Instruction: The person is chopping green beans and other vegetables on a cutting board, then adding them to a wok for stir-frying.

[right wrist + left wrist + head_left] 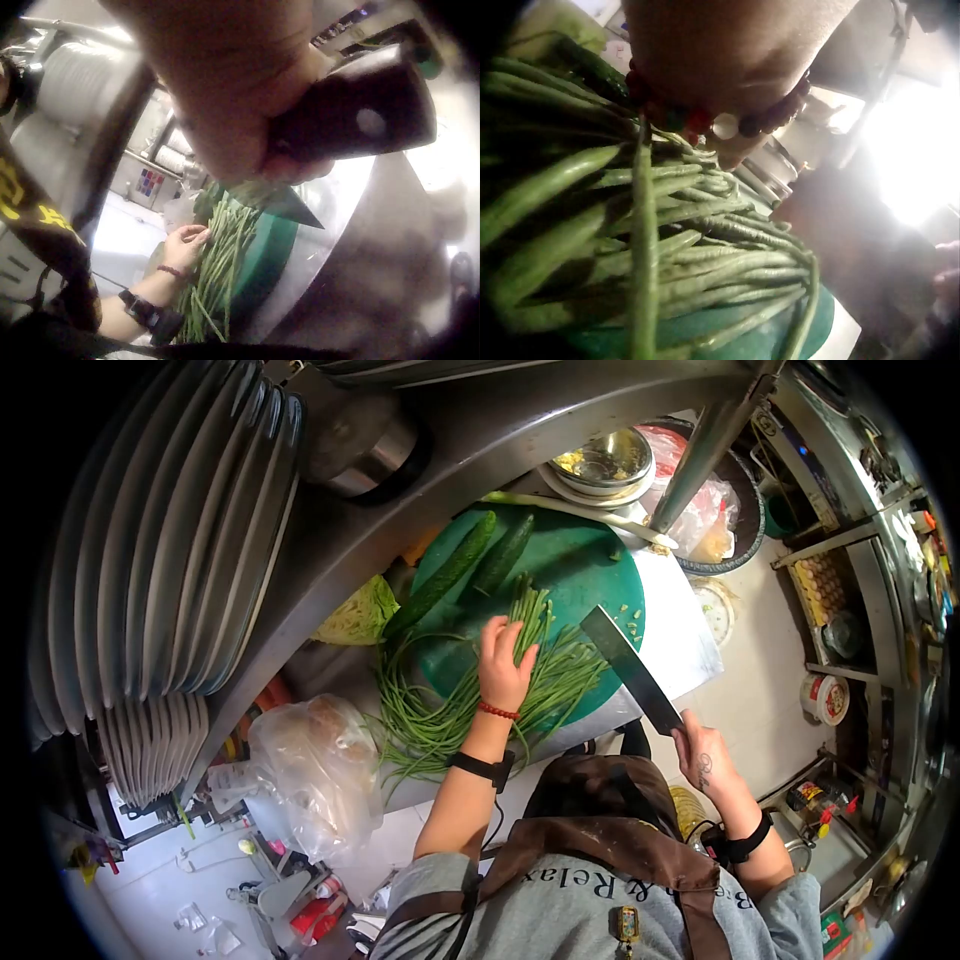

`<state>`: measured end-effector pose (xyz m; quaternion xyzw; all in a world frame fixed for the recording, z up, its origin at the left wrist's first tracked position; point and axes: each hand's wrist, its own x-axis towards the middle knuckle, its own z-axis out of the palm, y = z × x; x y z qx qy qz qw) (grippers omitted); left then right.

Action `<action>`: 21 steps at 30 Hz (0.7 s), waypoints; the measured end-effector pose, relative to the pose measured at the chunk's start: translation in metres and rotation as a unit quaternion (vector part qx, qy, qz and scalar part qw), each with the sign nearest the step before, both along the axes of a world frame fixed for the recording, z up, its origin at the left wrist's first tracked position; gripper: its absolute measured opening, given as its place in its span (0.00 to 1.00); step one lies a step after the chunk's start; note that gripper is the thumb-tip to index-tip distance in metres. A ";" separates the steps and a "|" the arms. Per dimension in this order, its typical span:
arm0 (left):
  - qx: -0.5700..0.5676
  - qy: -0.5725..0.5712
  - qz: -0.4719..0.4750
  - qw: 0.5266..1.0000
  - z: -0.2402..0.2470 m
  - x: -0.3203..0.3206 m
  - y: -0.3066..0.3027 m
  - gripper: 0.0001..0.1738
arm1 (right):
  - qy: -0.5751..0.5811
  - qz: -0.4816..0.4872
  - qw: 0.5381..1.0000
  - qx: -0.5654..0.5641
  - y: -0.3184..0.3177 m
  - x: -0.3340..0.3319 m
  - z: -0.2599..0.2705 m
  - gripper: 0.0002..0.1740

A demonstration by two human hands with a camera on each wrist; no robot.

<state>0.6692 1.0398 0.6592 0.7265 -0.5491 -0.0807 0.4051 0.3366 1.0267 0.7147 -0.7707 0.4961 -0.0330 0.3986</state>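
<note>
Long green beans [560, 675] lie in a loose bundle across a round green cutting board [590, 575], their tails trailing off its left side. The left hand [505, 670] rests on the bundle near its upper ends, fingers bent over the beans; in the left wrist view beans [727, 262] fill the space below the beaded wrist. The right hand [705, 755] grips the dark handle of a cleaver [632, 672], whose blade slants up-left over the board's right side, apart from the left hand. In the right wrist view the handle [360, 112] is in the right hand [225, 97].
Two cucumbers [450, 570] lie on the board's upper left, beside a cut cabbage [360, 613]. A long leek [570, 508] and stacked bowls [605, 465] stand behind. A metal shelf edge crosses above; a plastic bag [315, 770] is at left, a black basket [745, 530] at right.
</note>
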 end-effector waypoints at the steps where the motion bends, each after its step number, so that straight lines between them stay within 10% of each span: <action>1: 0.008 -0.004 0.005 1.000 -0.005 0.004 0.000 0.09 | -0.005 -0.004 1.000 0.001 0.000 0.000 -0.001 0.08; 10: 0.091 0.145 0.070 0.983 -0.027 0.021 -0.025 0.07 | 0.010 0.004 1.000 0.001 -0.002 0.005 0.005 0.08; 16: -0.008 -0.120 0.000 0.993 -0.021 0.025 -0.051 0.08 | -0.010 -0.006 1.000 -0.007 0.000 0.005 0.001 0.08; 21: 0.093 -0.084 0.007 0.992 -0.013 0.014 -0.050 0.10 | -0.002 -0.001 1.000 -0.003 -0.001 0.005 0.003 0.08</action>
